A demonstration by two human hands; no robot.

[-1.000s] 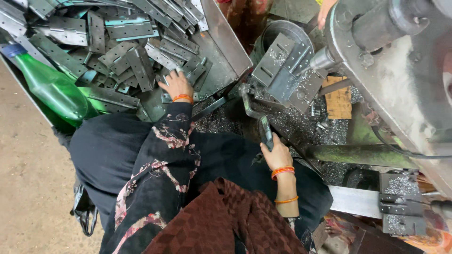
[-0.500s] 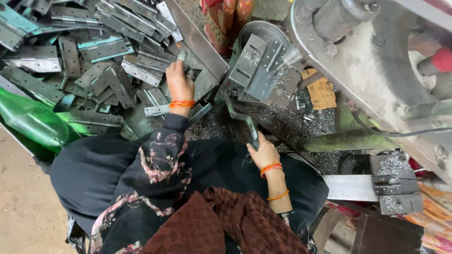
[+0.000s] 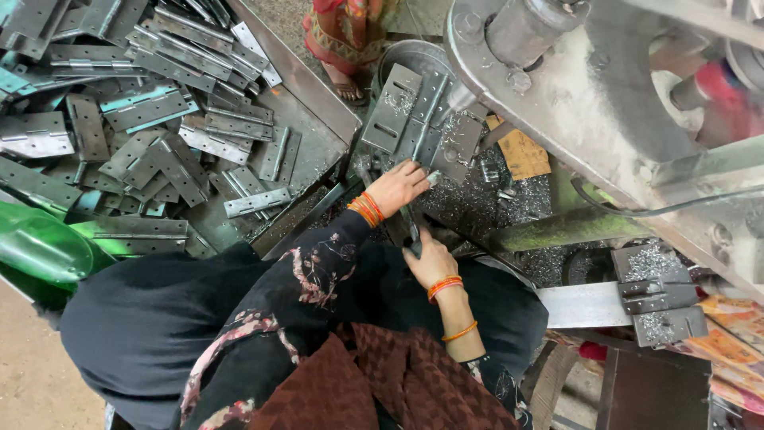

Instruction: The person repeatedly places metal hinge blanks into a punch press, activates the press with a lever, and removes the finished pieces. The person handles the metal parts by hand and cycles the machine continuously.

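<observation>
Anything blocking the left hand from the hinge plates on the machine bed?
Nothing visible. The left hand already rests at the edge of the grey perforated metal hinge plates; the right hand grips a dark lever handle just below.

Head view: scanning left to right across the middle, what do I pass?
Translucent green plastic container → pile of flat grey metal hinges → left hand → right hand gripping a dark lever handle → stacked grey metal plates dusted with filings.
</observation>
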